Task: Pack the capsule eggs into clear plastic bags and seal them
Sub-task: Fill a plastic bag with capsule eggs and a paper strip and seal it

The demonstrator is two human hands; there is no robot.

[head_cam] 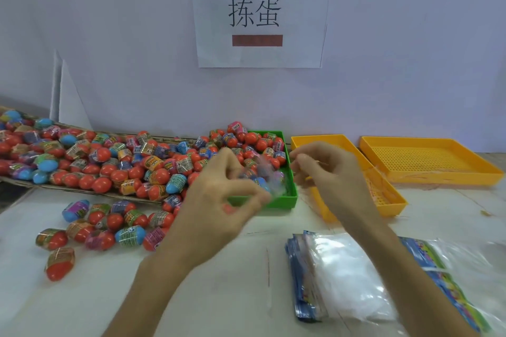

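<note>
Over the green tray [290, 200] my left hand [224, 197] grips a small clear plastic bag [264, 179] holding a few capsule eggs, blurred by motion. Just right of the bag, my right hand [328, 180] has its fingers curled and pinches what looks like a thin gold tie [308, 178]; blur hides the detail. A large pile of red, blue and pink capsule eggs [109, 161] lies on cardboard at the left and spills into the green tray. Several loose eggs [109, 224] lie on the table in front of the pile.
A stack of clear bags with blue printed headers [342, 268] lies at the front right. Two yellow perforated trays [394, 201] [438, 172] stand to the right, with thin gold ties in the nearer one. A paper sign [257, 13] hangs on the wall behind.
</note>
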